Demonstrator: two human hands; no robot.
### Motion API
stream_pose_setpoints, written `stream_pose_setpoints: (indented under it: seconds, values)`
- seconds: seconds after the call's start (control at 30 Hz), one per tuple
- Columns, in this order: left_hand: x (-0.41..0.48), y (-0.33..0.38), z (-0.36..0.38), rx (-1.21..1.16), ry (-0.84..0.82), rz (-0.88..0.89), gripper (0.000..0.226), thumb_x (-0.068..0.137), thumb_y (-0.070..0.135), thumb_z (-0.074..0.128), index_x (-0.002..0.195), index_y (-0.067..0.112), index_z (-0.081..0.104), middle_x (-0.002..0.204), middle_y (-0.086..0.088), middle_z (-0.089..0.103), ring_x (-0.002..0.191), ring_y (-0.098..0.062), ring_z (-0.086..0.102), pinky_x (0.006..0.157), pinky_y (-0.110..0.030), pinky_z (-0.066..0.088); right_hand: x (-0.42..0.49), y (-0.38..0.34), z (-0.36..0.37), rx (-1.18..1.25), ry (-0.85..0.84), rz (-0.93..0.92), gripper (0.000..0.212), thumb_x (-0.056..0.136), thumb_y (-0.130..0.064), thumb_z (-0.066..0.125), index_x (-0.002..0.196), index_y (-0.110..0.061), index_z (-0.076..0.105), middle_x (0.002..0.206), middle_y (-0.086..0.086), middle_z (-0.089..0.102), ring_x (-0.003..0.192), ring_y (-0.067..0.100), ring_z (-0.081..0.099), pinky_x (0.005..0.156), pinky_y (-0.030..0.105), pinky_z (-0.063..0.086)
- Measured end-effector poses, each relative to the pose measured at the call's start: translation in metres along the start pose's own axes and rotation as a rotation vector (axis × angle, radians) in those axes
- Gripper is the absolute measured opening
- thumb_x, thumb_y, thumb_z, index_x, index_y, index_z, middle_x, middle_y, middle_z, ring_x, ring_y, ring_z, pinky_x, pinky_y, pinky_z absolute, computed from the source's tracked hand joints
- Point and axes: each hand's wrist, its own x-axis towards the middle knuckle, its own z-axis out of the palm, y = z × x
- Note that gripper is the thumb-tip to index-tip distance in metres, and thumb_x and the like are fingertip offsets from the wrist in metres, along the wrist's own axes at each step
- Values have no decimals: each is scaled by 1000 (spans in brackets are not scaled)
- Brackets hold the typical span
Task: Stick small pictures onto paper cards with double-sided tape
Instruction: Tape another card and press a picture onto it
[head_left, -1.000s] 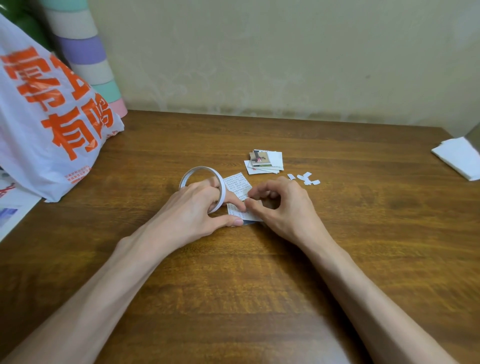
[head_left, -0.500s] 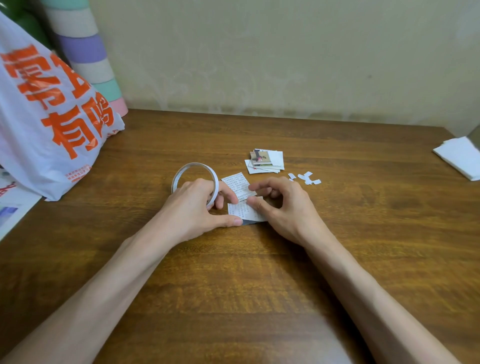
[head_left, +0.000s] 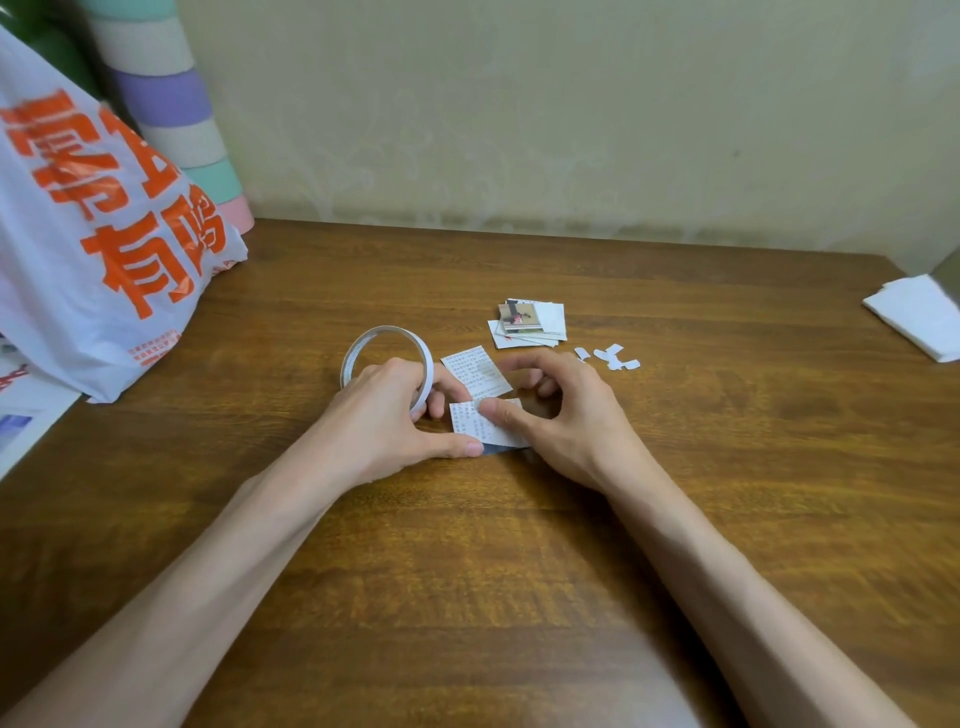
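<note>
**Danger of crooked or wrinkled tape on the card**

Could end with the strip laid askew or folded on itself, by pulling the tape roll sideways with too little pressure on the card. Could also drag this light card across the table, out from under the thumb.

Gripping the roll with the left hand, fingers curled through the ring, thumb stretched along the card's near edge. Pressing down on the card with the thumb of the right hand, other fingers curled narrowly above; cannot tell whether pinching a tape end.

Just beside, at 12 o'clock, a second printed card. At 1 o'clock a small pile of pictures; at 2 o'clock white scraps, easy to catch on exposed glue. Far at 10 o'clock a plastic bag; far at 3 o'clock folded white paper.
</note>
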Motion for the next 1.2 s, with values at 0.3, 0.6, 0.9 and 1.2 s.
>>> stream_pose_setpoints:
  seconds: [0.3, 0.6, 0.9, 1.2]
  values:
    - [-1, 0, 0, -1, -2, 8, 43, 70, 53, 90, 106, 41, 69, 76, 14, 56, 69, -6, 55, 66, -29, 45, 4, 6, 0, 117, -37, 6, 50, 80, -50, 85, 125, -32, 72, 109, -3, 71, 84, 5, 53, 82, 21, 44]
    - [0, 0, 0, -2, -10, 7, 43, 71, 53, 90, 107, 41, 68, 80, 15, 56, 68, -6, 52, 65, -27, 40, 5, 10, -5, 115, 23, 44, 35, 82, -43, 87, 112, -33, 75, 97, -7, 68, 86, 8, 57, 81, 23, 47]
    - [-1, -1, 0, 6, -12, 17, 28, 73, 54, 88, 92, 39, 73, 74, 10, 53, 63, -6, 50, 60, -26, 38, 3, 3, -9, 131, -58, 29, 34, 82, -43, 86, 113, -35, 76, 109, -6, 72, 95, 4, 58, 88, 26, 47]
    - [-2, -1, -2, 2, -30, 19, 34, 71, 54, 89, 98, 41, 73, 76, 12, 54, 64, -5, 51, 63, -25, 40, 4, 0, -10, 295, 10, 36, 7, 96, -36, 74, 101, -31, 78, 79, -16, 69, 75, -5, 59, 74, 12, 44]
